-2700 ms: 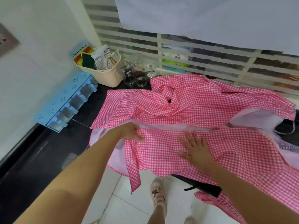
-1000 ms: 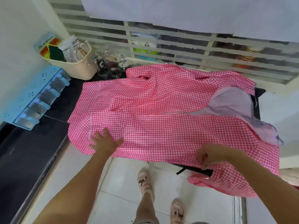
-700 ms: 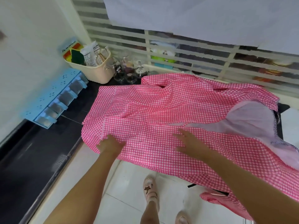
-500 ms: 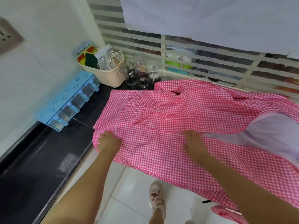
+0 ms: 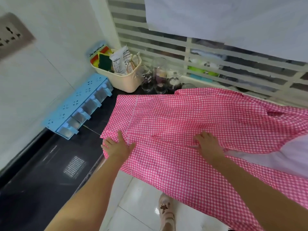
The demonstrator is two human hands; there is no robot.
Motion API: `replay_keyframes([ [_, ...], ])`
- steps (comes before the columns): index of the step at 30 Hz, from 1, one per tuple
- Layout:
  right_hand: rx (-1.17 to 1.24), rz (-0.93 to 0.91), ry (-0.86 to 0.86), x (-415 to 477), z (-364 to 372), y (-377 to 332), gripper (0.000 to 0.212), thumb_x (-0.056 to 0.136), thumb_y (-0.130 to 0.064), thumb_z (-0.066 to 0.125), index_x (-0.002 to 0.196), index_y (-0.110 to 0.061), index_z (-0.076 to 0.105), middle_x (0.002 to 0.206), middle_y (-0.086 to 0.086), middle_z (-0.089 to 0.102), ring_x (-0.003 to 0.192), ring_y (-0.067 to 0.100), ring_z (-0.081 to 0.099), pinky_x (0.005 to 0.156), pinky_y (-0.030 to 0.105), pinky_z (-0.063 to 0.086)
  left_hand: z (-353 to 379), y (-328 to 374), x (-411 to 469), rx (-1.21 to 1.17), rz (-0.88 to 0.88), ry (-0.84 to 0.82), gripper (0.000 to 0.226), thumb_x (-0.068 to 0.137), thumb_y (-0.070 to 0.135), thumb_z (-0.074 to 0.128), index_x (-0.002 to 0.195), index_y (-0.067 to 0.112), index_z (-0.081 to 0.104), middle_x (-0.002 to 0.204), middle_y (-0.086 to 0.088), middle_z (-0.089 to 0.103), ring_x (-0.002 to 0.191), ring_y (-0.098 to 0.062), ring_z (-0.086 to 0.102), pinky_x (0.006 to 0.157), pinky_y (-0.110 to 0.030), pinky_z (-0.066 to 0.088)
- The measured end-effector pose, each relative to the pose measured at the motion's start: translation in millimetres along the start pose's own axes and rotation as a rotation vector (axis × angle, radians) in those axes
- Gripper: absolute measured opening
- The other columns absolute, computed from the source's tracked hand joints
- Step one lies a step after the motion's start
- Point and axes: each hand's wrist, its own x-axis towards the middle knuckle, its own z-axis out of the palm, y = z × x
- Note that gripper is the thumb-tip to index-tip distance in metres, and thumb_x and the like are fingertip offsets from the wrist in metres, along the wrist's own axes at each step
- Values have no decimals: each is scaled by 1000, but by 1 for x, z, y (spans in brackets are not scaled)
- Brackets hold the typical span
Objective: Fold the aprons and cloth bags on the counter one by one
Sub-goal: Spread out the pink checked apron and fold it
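The left hand (image 5: 116, 147) is laid flat, fingers straight and spread, on the left end of the pink gingham apron (image 5: 183, 117), just beside a stitched seam that runs toward twelve o'clock. The right hand (image 5: 209, 145) is likewise pressed flat with fingers extended, on the middle of the cloth at three o'clock from the left hand, over a shallow crease. Nothing is gripped by either hand. The apron is spread across the black table (image 5: 50, 172), and its near edge is draped past the table's front and hangs over the tiled floor (image 5: 133, 197). At three o'clock from the right hand the pale reverse of the cloth is exposed. At ten o'clock from the left hand a blue condiment rack (image 5: 76, 104) is set against the white wall, apart from the apron. At twelve o'clock a beige basket (image 5: 126, 80) is seen in the table's corner, filled with sponges (image 5: 103, 60) and packets. Glass jars (image 5: 158, 79) are ranged just beside it, near the apron's far edge. Behind them a window grille (image 5: 216, 52) is partly covered by a white sheet (image 5: 233, 19). A wall socket (image 5: 11, 35) is mounted at upper left. At six o'clock a sandalled foot (image 5: 166, 212) is seen on the floor.
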Motion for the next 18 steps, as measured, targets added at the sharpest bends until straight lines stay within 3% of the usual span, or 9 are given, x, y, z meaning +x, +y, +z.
replay_keyframes([
  [3,-41,-117,1,-1,-14,12,33,86,-43,60,108,-18,63,103,0,60,92,17,59,82,29,48,3,-5,7,-28,3,-18,91,84,75,25,150,28,-16,153,-30,-17,142,-46,-15,113,-58,-5],
  [4,-59,-201,56,-3,-17,17,24,78,-28,74,100,-20,67,91,1,62,78,17,61,68,29,52,4,-5,9,-41,-3,-30,90,84,76,24,150,28,-16,153,-29,-19,142,-45,-15,114,-57,-4],
  [6,-40,-323,158,-10,-10,30,40,52,-1,88,83,-21,72,71,0,60,58,16,60,47,29,51,4,-8,10,-67,-20,-42,90,84,76,22,150,30,-17,153,-27,-21,142,-44,-16,114,-57,-3],
  [9,133,-256,131,-26,0,38,20,78,-10,74,97,-15,70,93,3,66,81,23,66,70,40,57,2,-13,11,-68,-69,-49,94,84,76,24,148,27,-24,151,-29,-23,141,-46,-17,113,-58,-6],
  [11,146,-232,28,-38,9,43,45,87,-43,53,124,-20,61,129,1,57,114,26,57,96,47,46,-3,-18,14,-75,-136,-76,96,84,76,25,147,25,-26,150,-31,-23,141,-47,-17,113,-57,-6],
  [12,103,-205,-59,-46,11,47,67,82,-62,36,139,-27,47,146,-4,38,133,23,39,109,46,31,-6,-16,15,-71,-163,-93,95,85,75,26,147,24,-25,151,-31,-22,141,-47,-16,114,-56,-6],
  [14,48,-152,-231,-60,16,54,97,64,-87,5,149,-40,6,150,-16,-7,142,10,-2,117,44,4,-10,-7,14,-76,-184,-60,88,93,64,29,149,18,-21,152,-31,-18,142,-46,-13,114,-54,-6],
  [16,5,-131,-287,-68,18,57,104,52,-94,-10,142,-42,-16,146,-13,-26,138,9,-18,117,46,-4,-6,18,2,-120,8,125,71,100,31,36,152,6,-6,155,-30,-6,143,-45,-5,117,-51,-2],
  [18,-2,-99,-321,-64,17,54,94,70,-88,10,145,-38,-17,151,-7,-26,143,16,-18,117,48,-4,10,56,-28,-169,381,239,64,95,12,41,150,-1,12,155,-28,10,144,-43,7,119,-54,7],
])
